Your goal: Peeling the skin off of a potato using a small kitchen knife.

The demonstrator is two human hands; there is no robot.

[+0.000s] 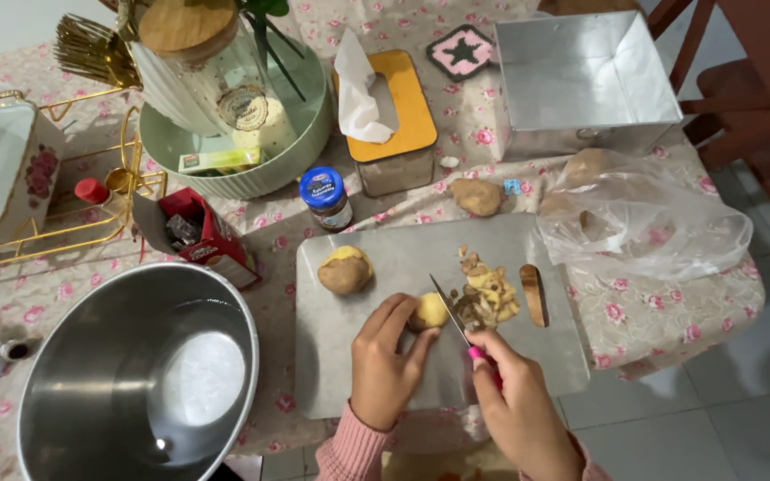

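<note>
Head view: the left hand (383, 361) closes its fingers around a small potato (430, 312), pinning it against the grey cutting board (367, 374) near the board's centre. The right hand (517, 405) is clenched on the pink handle of a knife (450, 310), whose blade tip rests on the potato at its 3 o'clock side. A pile of peelings (485, 298) lies just beside the blade, at 2 o'clock from the potato. A second, partly peeled potato (345, 270) sits at 10 o'clock, and an unpeeled potato (477, 197) lies off the board at 12 o'clock. A large steel bowl (73, 356) with water stands at 9 o'clock.

The held potato looks firm, dense and rounded; its peeled surface is probably damp and slippery, so the safest hold seems to be across its ends, fingertips away from the edge.
</note>
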